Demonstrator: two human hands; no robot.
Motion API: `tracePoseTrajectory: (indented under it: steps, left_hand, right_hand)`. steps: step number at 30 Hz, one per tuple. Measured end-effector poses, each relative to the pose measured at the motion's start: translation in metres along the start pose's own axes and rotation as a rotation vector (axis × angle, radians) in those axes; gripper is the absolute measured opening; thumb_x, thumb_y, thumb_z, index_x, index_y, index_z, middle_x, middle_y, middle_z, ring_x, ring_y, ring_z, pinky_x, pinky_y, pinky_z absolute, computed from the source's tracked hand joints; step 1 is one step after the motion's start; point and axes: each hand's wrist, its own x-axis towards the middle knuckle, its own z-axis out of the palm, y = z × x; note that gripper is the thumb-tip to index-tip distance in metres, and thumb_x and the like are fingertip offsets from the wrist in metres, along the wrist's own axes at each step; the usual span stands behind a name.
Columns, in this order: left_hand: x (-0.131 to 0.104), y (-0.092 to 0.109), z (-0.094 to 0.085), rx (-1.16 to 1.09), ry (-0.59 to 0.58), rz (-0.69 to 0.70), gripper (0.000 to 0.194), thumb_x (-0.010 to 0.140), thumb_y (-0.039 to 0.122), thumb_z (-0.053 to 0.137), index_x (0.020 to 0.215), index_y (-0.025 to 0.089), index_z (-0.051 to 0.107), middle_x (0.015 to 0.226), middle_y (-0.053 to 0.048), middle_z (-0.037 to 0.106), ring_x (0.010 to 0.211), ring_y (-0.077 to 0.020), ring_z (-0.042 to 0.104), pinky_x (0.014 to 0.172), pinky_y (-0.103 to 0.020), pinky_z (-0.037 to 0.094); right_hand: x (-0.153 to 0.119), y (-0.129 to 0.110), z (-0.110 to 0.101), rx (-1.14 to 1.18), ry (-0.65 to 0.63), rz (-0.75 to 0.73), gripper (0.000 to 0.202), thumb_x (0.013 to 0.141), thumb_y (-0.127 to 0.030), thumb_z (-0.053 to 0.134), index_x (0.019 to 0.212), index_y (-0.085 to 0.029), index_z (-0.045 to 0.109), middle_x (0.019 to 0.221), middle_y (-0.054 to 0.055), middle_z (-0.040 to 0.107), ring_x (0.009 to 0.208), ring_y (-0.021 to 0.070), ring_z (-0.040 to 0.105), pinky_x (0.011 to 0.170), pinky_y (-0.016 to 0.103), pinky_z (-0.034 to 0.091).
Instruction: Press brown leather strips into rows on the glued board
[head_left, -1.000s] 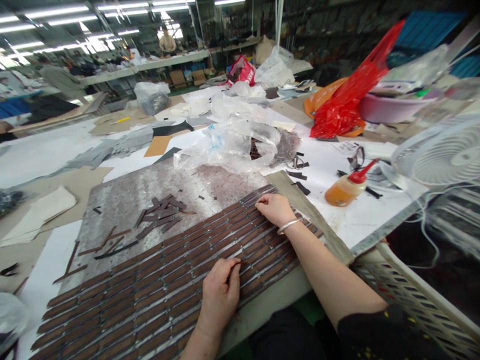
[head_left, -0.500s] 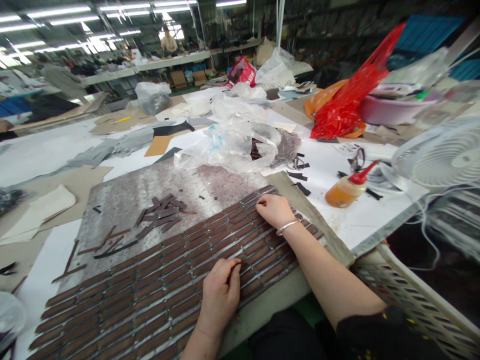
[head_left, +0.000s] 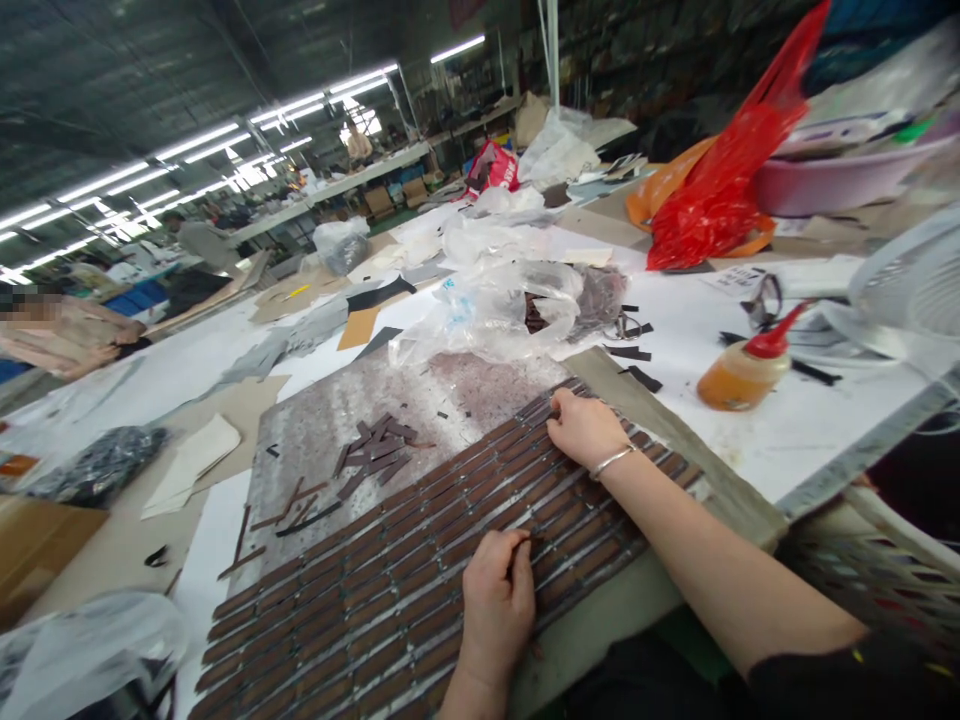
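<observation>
Rows of narrow brown strips [head_left: 360,590] with dark edges lie side by side on a grey board [head_left: 300,430]. Low over the near part of these rows, my left hand [head_left: 499,595] is closed, thumb and forefinger pinching what looks like a small brown strip. My right hand [head_left: 589,428], with a bracelet [head_left: 611,461] at the wrist, rests at the far right end of the rows. Its fingers are curled together, and whatever is between them is hidden. Beyond the rows, a loose pile of dark strips [head_left: 379,450] lies on the board.
A squeeze bottle [head_left: 739,375] of amber liquid with a red nozzle stands at right, near a white fan [head_left: 915,275]. Clear plastic bags [head_left: 480,310] lie behind the board. A red bag [head_left: 720,190] is farther back. Another person [head_left: 75,335] is at far left.
The view has turned left and tilted, so the table appears shifted right and a person shows at left. Both hands keep nearly the same places over the strips.
</observation>
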Motion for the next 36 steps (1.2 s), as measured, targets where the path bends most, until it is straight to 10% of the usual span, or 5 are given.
tracePoseTrajectory:
  steps: [9, 15, 22, 36]
  left_hand:
    - [0.001, -0.002, 0.001, 0.018, -0.007, 0.013, 0.015, 0.088, 0.018, 0.048, 0.093, 0.019, 0.061, 0.084, -0.004, 0.063, 0.081, -0.0138, 0.06, 0.075, -0.025, 0.049]
    - [0.001, -0.002, 0.0, 0.044, 0.002, 0.048, 0.014, 0.088, 0.018, 0.047, 0.092, 0.018, 0.061, 0.084, -0.004, 0.064, 0.081, -0.0144, 0.061, 0.073, -0.025, 0.05]
    - [0.003, -0.004, 0.0, 0.068, 0.012, 0.072, 0.015, 0.087, 0.018, 0.047, 0.091, 0.018, 0.062, 0.084, -0.004, 0.065, 0.08, -0.0151, 0.062, 0.073, -0.025, 0.051]
    - [0.002, 0.0, -0.001, 0.046, -0.009, 0.031, 0.016, 0.088, 0.018, 0.047, 0.092, 0.018, 0.062, 0.084, -0.005, 0.064, 0.081, -0.015, 0.061, 0.073, -0.026, 0.051]
  right_hand:
    - [-0.015, 0.027, -0.024, -0.035, 0.203, -0.191, 0.029, 0.088, -0.02, 0.042, 0.107, -0.019, 0.064, 0.105, 0.008, 0.063, 0.094, 0.02, 0.057, 0.085, 0.029, 0.042]
    - [-0.048, 0.018, -0.013, -0.085, 0.122, -0.447, 0.035, 0.092, -0.033, 0.044, 0.12, -0.018, 0.058, 0.12, 0.008, 0.06, 0.119, 0.0235, 0.044, 0.104, 0.041, 0.029]
    - [-0.066, -0.011, 0.009, -0.107, 0.089, -0.427, 0.063, 0.091, -0.057, 0.034, 0.132, -0.012, 0.048, 0.133, 0.012, 0.049, 0.131, 0.0282, 0.03, 0.11, 0.047, 0.017]
    - [-0.055, -0.001, 0.006, -0.117, 0.086, -0.423, 0.057, 0.093, -0.052, 0.034, 0.129, -0.011, 0.05, 0.129, 0.015, 0.053, 0.121, 0.0258, 0.045, 0.111, 0.05, 0.01]
